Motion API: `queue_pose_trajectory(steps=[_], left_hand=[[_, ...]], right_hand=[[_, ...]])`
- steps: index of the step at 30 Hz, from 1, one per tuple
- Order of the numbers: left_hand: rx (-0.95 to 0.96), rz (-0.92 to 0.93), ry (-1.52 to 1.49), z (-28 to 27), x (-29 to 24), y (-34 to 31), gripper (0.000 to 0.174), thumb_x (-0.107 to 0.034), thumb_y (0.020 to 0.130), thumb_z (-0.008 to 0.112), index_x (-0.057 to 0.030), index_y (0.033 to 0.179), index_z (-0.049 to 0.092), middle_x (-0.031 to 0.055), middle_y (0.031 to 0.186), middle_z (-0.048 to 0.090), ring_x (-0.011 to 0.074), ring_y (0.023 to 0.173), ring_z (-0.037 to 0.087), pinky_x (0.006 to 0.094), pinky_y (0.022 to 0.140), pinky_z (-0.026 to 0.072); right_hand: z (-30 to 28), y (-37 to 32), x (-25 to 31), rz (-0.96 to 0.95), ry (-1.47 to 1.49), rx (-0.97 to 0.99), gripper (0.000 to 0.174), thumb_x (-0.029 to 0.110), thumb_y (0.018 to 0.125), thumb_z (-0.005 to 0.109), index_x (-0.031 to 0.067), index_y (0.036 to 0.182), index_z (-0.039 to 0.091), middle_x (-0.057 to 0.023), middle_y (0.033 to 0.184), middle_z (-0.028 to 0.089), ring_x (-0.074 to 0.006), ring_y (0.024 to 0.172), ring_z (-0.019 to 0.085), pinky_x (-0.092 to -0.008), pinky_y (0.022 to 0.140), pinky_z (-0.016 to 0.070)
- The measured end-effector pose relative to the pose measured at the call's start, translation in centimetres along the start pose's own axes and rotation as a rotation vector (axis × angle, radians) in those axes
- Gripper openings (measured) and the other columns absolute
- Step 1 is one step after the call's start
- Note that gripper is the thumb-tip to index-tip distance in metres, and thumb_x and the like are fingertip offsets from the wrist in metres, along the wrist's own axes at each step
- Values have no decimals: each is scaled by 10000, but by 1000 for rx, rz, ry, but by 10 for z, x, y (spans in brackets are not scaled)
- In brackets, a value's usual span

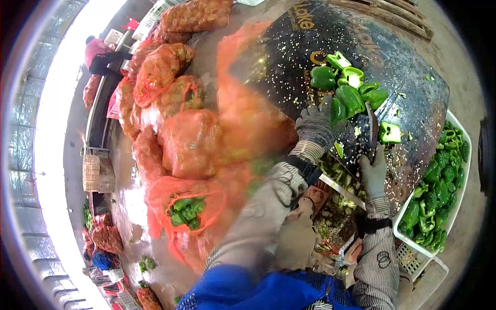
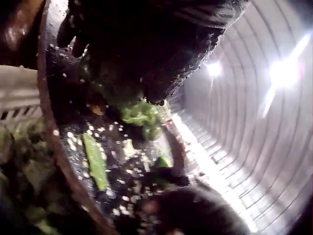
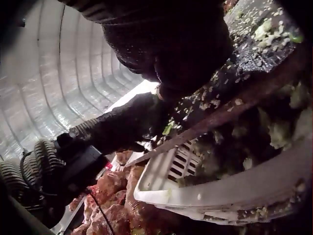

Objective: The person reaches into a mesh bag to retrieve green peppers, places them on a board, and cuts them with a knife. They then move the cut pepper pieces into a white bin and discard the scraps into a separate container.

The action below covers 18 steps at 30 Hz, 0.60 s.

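Note:
In the head view, my gloved left hand point(image 1: 316, 126) lies on the dark board point(image 1: 289, 67), its fingers extended beside a green pepper point(image 1: 338, 111) at the near edge of a small heap. My gloved right hand point(image 1: 374, 173) grips a knife point(image 1: 372, 126), its dark blade pointing away from me. Whole and cut green peppers point(image 1: 350, 101) form the heap. A cut pepper piece point(image 1: 389, 133) lies right of the blade. Both wrist views are dark: the left hand point(image 2: 142, 49) and right hand point(image 3: 171, 44) appear mostly as shadow, fingertips unclear.
Right of the board stands a white crate point(image 1: 466, 170) full of green peppers. Red mesh sacks point(image 1: 188, 144) fill the left side, one open with peppers point(image 1: 186, 212) inside. Seeds and scraps cover the board. A person point(image 1: 98, 56) in pink is far back left. Pallet point(image 1: 398, 15) behind.

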<state>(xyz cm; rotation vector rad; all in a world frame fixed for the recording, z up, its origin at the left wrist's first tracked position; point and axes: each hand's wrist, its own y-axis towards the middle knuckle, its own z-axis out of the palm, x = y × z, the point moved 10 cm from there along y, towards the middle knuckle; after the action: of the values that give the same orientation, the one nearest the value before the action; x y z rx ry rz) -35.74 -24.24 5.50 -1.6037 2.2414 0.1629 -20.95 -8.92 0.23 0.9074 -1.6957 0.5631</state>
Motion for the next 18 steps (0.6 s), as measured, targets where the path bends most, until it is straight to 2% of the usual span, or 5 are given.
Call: queue_pose_trajectory(steps=[5, 9, 12, 13, 18], left_hand=[[-351, 440, 481, 44, -16, 35, 531, -391, 960, 408, -86, 1394, 410, 221, 1388, 416, 378, 1264, 422, 530, 1089, 297], [77, -13, -529, 42, -2, 44, 401, -113, 894, 535, -73, 1292, 506, 175, 1268, 490, 316, 1211, 470, 454, 981, 421], [-230, 449, 171, 18, -40, 8, 515, -291, 918, 507, -109, 1383, 384, 176, 1377, 403, 308, 1318, 358, 405, 1101, 332], [-55, 235, -112, 25, -27, 10, 588, -300, 888, 549, -102, 1402, 344, 166, 1425, 333, 303, 1360, 280, 387, 1128, 284], [-368, 386, 151, 47, -21, 13, 523, -295, 934, 500, -101, 1400, 361, 154, 1417, 357, 280, 1333, 335, 368, 1122, 294]], right_hand=[[14, -13, 27, 221, 95, 228, 445, 64, 835, 560, -3, 1268, 477, -109, 898, 618, -177, 731, 603, -320, 707, 525], [16, -7, 58, -192, -72, 171, 402, 83, 835, 567, 14, 1225, 496, -154, 811, 619, -184, 637, 610, -342, 607, 524], [31, -2, 55, 138, 93, 308, 322, 115, 843, 585, -9, 1128, 497, -195, 774, 599, -271, 596, 598, -383, 588, 500], [32, -8, 80, -325, -79, 264, 321, 150, 846, 602, -18, 1094, 486, -205, 752, 580, -332, 645, 594, -426, 637, 480], [38, -2, 93, -231, -331, 366, 456, 126, 823, 585, -45, 1228, 466, -270, 898, 626, -417, 863, 624, -476, 780, 476]])
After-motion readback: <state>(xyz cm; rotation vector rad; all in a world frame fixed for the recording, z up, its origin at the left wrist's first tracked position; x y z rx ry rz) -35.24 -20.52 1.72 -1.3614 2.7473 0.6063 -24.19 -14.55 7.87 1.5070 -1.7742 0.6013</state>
